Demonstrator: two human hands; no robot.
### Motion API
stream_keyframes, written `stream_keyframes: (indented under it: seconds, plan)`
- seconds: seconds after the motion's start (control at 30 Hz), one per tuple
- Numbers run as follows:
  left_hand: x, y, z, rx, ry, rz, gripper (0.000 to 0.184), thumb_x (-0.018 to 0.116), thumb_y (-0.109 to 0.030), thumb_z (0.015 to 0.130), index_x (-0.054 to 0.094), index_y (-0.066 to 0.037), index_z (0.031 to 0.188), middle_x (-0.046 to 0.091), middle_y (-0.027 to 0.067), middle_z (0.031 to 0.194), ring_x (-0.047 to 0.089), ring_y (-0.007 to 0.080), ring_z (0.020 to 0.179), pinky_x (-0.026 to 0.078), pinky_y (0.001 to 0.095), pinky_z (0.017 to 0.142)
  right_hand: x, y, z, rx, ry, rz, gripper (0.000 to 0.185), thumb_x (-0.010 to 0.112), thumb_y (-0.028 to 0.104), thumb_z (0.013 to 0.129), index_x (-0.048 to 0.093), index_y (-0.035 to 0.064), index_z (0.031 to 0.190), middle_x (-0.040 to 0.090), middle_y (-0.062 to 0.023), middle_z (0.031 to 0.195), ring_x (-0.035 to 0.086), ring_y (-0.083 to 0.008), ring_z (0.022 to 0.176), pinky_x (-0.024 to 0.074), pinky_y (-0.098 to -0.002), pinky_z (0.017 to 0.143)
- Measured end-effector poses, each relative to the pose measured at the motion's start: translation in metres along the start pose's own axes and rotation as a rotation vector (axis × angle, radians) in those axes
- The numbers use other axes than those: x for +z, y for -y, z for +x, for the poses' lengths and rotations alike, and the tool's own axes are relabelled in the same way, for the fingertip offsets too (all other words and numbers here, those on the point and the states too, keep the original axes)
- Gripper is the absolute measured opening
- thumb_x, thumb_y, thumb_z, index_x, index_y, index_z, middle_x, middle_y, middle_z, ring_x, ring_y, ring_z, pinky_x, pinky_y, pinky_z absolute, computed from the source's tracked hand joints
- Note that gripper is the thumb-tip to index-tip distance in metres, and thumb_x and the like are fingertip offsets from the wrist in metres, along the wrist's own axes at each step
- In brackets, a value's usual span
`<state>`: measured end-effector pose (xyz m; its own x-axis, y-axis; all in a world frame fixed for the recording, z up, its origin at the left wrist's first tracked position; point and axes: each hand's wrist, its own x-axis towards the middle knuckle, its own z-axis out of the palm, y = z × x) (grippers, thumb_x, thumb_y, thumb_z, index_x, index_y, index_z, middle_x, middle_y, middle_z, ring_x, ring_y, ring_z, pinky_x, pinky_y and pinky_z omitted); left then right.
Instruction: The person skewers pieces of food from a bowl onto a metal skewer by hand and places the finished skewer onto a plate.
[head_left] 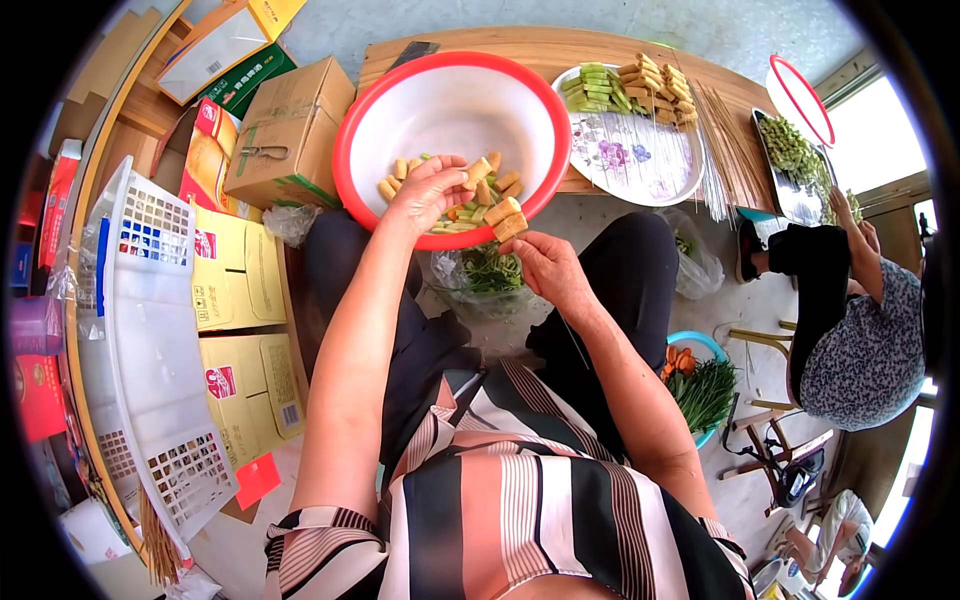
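Over a white basin with a red rim (345, 130), my left hand (430, 195) pinches a short tan roll (477, 173). My right hand (545, 265), at the basin's near edge, grips a thin skewer whose end carries tan pieces (506, 219); the skewer's tail runs down beneath the hand. More tan rolls and green pieces lie inside the basin below my left hand. To the right, a flowered white tray (625, 165) bears green stalk skewers (594, 88) and stacked tan roll skewers (657, 88).
Loose skewers (735, 140) lie right of the tray on the wooden table (500, 42). Below the basin is a bag of greens (490, 270). A blue basin (712, 345) holds greens and carrots. Cardboard boxes (290, 130) stand left. Another person (860, 340) sits at right.
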<state>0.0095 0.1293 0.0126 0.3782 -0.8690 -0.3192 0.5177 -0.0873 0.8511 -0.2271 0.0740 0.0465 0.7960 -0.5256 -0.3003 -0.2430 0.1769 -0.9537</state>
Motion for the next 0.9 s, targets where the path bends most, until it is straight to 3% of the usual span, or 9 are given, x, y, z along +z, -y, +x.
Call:
stream_keyframes:
  seconds: [0.17, 0.23, 0.5, 0.6, 0.67, 0.9]
  plan:
    - [0.001, 0.000, -0.001, 0.017, 0.005, 0.004, 0.025, 0.060, -0.004, 0.085, 0.052, -0.003, 0.109, 0.059, 0.0090, 0.102, 0.059, 0.0166, 0.089, 0.053, 0.0309, 0.079, 0.001, 0.001, 0.000, -0.002, 0.002, -0.055, 0.024, 0.046, 0.016, 0.096, 0.064, 0.0002, 0.096, 0.036, 0.0065, 0.049, 0.033, -0.0027, 0.043, 0.0261, -0.0199, 0.042]
    - [0.001, 0.000, -0.001, 0.015, 0.004, 0.002, 0.025, 0.060, -0.003, 0.085, 0.052, -0.003, 0.109, 0.058, 0.0088, 0.102, 0.059, 0.0166, 0.089, 0.053, 0.0311, 0.079, 0.000, 0.001, 0.000, -0.011, -0.009, -0.032, 0.022, 0.050, 0.016, 0.094, 0.066, 0.0015, 0.091, 0.042, 0.0040, 0.052, 0.038, -0.0049, 0.045, 0.0298, -0.0242, 0.042]
    - [0.001, -0.001, -0.002, 0.019, 0.009, 0.011, 0.026, 0.061, -0.003, 0.084, 0.053, -0.003, 0.109, 0.057, 0.0073, 0.102, 0.059, 0.0167, 0.091, 0.052, 0.0317, 0.081, -0.001, 0.000, -0.001, -0.007, -0.004, -0.026, 0.022, 0.049, 0.016, 0.094, 0.066, 0.0012, 0.092, 0.042, 0.0038, 0.052, 0.038, -0.0051, 0.046, 0.0297, -0.0237, 0.043]
    - [0.002, -0.002, -0.003, 0.042, -0.017, 0.001, 0.027, 0.063, -0.002, 0.082, 0.053, -0.002, 0.107, 0.058, 0.0082, 0.097, 0.060, 0.0174, 0.084, 0.053, 0.0317, 0.076, -0.001, 0.000, -0.001, -0.007, -0.001, -0.038, 0.022, 0.049, 0.016, 0.094, 0.066, 0.0011, 0.092, 0.042, 0.0038, 0.053, 0.038, -0.0052, 0.046, 0.0297, -0.0237, 0.043]
    - [0.002, -0.004, -0.004, 0.027, 0.005, 0.045, 0.028, 0.062, -0.003, 0.084, 0.052, -0.003, 0.110, 0.056, 0.0071, 0.103, 0.058, 0.0169, 0.092, 0.052, 0.0318, 0.082, -0.001, 0.000, -0.001, -0.004, 0.002, -0.041, 0.022, 0.049, 0.016, 0.094, 0.066, 0.0011, 0.092, 0.042, 0.0038, 0.053, 0.038, -0.0053, 0.046, 0.0297, -0.0238, 0.043]
    - [0.009, -0.006, -0.012, 0.021, 0.069, 0.114, 0.036, 0.066, -0.004, 0.081, 0.050, -0.002, 0.113, 0.055, 0.0072, 0.103, 0.057, 0.0170, 0.096, 0.051, 0.0316, 0.083, -0.001, -0.002, 0.001, -0.008, -0.011, -0.028, 0.022, 0.049, 0.016, 0.094, 0.065, 0.0009, 0.092, 0.042, 0.0038, 0.053, 0.038, -0.0050, 0.046, 0.0300, -0.0238, 0.043]
